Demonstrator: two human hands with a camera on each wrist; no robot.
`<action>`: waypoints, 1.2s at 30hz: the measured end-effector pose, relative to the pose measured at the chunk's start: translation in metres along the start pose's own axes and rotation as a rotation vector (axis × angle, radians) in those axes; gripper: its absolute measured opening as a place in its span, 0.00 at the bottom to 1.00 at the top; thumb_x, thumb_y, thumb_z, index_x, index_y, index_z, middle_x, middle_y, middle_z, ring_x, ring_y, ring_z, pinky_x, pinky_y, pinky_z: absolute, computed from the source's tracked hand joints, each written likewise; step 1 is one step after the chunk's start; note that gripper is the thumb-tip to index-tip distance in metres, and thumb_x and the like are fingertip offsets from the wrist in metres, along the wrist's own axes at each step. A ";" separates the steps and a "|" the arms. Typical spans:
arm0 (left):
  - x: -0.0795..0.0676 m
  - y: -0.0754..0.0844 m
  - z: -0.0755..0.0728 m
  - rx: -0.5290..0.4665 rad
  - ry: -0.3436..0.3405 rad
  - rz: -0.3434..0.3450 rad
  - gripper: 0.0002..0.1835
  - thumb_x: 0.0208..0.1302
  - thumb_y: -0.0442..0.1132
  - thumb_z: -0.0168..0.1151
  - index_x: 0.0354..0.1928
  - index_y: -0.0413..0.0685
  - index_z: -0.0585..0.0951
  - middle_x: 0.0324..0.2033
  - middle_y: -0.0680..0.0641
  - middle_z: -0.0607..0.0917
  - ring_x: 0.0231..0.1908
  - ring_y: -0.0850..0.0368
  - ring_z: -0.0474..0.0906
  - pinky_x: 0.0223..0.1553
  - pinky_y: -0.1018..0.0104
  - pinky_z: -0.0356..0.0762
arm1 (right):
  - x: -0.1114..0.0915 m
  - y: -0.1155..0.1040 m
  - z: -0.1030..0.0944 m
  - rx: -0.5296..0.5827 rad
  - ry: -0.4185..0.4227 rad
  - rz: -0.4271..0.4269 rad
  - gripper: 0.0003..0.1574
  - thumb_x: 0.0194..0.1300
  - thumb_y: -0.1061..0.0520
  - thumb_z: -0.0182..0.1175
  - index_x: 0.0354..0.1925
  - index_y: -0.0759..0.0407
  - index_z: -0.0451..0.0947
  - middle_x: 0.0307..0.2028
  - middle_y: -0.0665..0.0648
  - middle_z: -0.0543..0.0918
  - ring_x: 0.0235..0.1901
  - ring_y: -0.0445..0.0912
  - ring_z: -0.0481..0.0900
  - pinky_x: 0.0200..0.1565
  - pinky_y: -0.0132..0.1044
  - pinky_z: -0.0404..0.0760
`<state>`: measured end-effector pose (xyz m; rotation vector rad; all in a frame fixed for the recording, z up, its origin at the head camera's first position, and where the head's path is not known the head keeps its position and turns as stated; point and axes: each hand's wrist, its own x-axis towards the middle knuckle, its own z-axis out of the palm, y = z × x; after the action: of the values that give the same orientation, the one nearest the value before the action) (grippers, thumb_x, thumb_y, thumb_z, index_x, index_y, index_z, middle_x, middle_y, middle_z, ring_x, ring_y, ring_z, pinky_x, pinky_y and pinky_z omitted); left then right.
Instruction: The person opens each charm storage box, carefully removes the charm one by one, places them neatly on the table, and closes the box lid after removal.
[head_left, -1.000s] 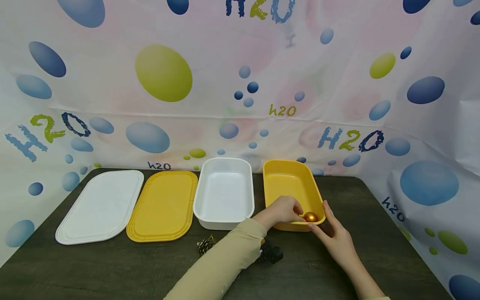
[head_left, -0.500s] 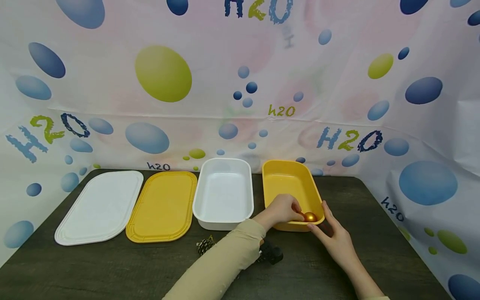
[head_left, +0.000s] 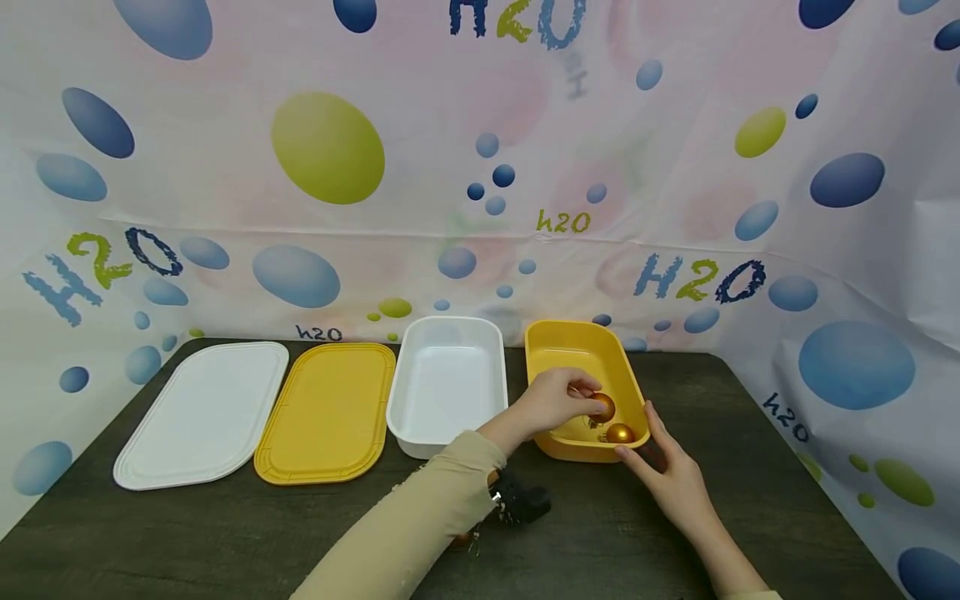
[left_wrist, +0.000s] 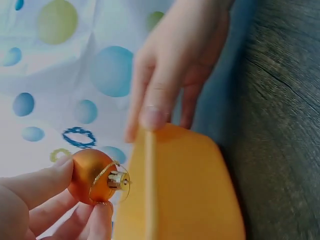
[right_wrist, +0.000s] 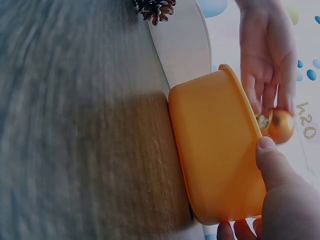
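Pinching one orange ball [head_left: 603,407], the left hand [head_left: 551,402] is over the yellow box [head_left: 581,452], right of frame centre; another ball [head_left: 620,432] lies inside; the right hand [head_left: 672,479] grips its corner.

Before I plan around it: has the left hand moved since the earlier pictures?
Yes. In the head view, the left hand, pinching an orange bauble, has moved up the picture, away from the near rim of the yellow container.
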<state>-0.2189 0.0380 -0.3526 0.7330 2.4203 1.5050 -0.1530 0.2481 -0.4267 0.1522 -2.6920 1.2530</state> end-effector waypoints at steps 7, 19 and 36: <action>-0.020 0.008 -0.024 -0.064 -0.034 -0.013 0.15 0.62 0.44 0.65 0.48 0.45 0.83 0.37 0.54 0.82 0.35 0.62 0.77 0.37 0.71 0.77 | -0.001 0.000 0.000 0.006 -0.003 -0.004 0.52 0.65 0.42 0.60 0.75 0.44 0.41 0.72 0.64 0.50 0.67 0.62 0.56 0.54 0.47 0.70; -0.061 0.016 -0.050 -0.099 -0.031 0.035 0.15 0.55 0.37 0.71 0.44 0.43 0.80 0.37 0.53 0.81 0.36 0.63 0.78 0.39 0.72 0.77 | -0.001 0.000 0.000 -0.005 0.007 -0.004 0.52 0.65 0.42 0.61 0.75 0.44 0.41 0.72 0.64 0.50 0.67 0.63 0.56 0.54 0.47 0.70; -0.114 0.009 -0.051 -0.087 -0.115 0.139 0.18 0.50 0.29 0.73 0.43 0.43 0.78 0.40 0.52 0.77 0.40 0.61 0.75 0.44 0.71 0.77 | -0.002 -0.002 0.000 -0.007 0.014 -0.010 0.52 0.65 0.43 0.61 0.75 0.45 0.42 0.72 0.65 0.51 0.67 0.63 0.56 0.53 0.47 0.70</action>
<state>-0.1396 -0.0560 -0.3313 0.9584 2.2469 1.5609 -0.1505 0.2465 -0.4257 0.1550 -2.6804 1.2377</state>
